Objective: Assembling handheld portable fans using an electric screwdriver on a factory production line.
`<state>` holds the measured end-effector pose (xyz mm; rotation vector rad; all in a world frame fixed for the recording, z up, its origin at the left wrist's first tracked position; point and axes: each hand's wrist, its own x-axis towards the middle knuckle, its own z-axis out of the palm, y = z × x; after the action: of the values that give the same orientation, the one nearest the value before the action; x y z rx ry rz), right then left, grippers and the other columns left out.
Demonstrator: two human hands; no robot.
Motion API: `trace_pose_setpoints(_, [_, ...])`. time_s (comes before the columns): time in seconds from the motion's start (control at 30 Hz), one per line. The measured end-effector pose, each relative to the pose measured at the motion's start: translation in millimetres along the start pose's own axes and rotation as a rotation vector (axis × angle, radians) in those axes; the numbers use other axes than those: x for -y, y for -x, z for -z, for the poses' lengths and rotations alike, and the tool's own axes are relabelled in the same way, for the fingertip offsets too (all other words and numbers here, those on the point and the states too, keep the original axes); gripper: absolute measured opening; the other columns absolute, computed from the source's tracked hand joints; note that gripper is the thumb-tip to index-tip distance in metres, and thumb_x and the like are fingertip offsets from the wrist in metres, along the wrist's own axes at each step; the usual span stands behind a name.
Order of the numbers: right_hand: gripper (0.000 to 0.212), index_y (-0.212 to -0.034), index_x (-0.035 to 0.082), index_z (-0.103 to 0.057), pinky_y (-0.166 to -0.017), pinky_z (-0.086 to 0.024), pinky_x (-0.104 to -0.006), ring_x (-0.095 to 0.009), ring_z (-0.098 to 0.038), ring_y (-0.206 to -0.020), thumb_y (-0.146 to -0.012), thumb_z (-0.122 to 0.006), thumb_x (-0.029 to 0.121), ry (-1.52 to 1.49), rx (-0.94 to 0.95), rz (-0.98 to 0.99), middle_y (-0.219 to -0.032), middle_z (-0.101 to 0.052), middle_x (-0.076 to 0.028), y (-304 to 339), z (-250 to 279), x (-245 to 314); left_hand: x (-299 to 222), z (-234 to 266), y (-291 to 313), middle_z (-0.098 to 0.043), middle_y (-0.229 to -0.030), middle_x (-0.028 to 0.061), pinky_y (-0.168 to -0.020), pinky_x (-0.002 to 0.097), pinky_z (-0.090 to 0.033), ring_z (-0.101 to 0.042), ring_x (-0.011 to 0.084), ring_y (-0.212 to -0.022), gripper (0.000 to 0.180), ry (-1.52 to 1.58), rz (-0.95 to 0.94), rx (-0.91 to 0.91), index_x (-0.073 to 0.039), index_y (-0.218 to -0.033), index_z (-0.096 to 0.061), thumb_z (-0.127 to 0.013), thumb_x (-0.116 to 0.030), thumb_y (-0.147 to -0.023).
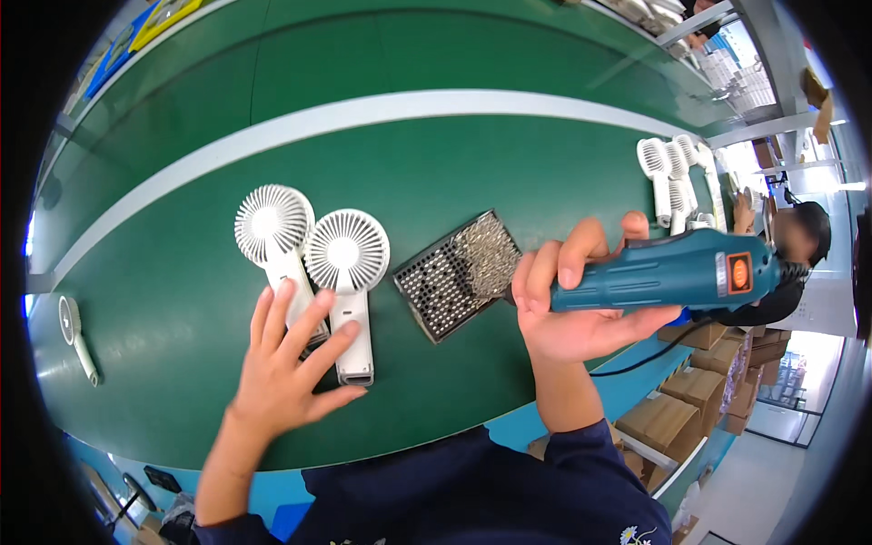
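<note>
Two white handheld fans lie side by side on the green worktop, the right one (354, 336) nearer me than the left one (271, 222). My left hand (282, 372) rests over their handles with its fingers spread, partly hiding the left fan's handle. A teal electric screwdriver (663, 272) with a dark cord is gripped in my right hand (572, 322), raised at the right. Its tip points left, beside a black perforated screw tray (427, 309). Small screws (489, 254) are heaped in the tray's right part, and several stand in its holes.
Another white fan (77, 338) lies alone at the far left. Several more white fans (668, 173) are grouped at the back right, near a person (799, 236). A pale strip (381, 102) crosses the worktop. Cardboard boxes (668, 422) stand below at the right.
</note>
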<state>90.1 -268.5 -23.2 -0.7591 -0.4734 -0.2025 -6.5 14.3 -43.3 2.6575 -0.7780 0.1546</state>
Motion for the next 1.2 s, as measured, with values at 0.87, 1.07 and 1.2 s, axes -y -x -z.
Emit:
trace_pose_setpoints(0.87, [0.090,-0.139,0.022,-0.033,-0.043,-0.043,-0.0349,-0.024,-0.050,-0.052,-0.077,-0.041,0.088,0.167,0.073,-0.070,-0.082,-0.051,-0.013,1,1,-23,-20,-33,-46,-0.039,-0.152,0.0154,-0.116,0.0564,-0.011,-0.029,0.0393,-0.144,0.074,-0.010,0.143,0.052,-0.009,-0.137,-0.054,-0.063,-0.057,-0.082])
trace_pose_setpoints(1.07, [0.091,-0.141,0.022,-0.032,-0.049,-0.044,-0.0368,-0.026,-0.051,-0.057,-0.078,-0.041,0.087,0.157,0.097,-0.124,-0.086,-0.052,-0.015,4,5,-16,-27,-39,-51,-0.042,-0.152,0.0091,-0.114,0.0566,-0.015,-0.033,0.0333,-0.143,0.069,-0.007,0.247,0.017,-0.013,-0.133,-0.059,-0.068,-0.050,-0.076])
trace_pose_setpoints(1.2, [0.091,-0.142,0.023,-0.033,-0.053,-0.045,-0.0378,-0.027,-0.052,-0.061,-0.079,-0.041,0.087,0.173,0.141,-0.112,-0.087,-0.052,-0.015,6,5,-17,-27,-40,-52,-0.042,-0.152,0.0094,-0.113,0.0569,-0.015,-0.033,0.0339,-0.143,0.070,-0.014,0.263,-0.002,-0.013,-0.133,-0.058,-0.069,-0.050,-0.075])
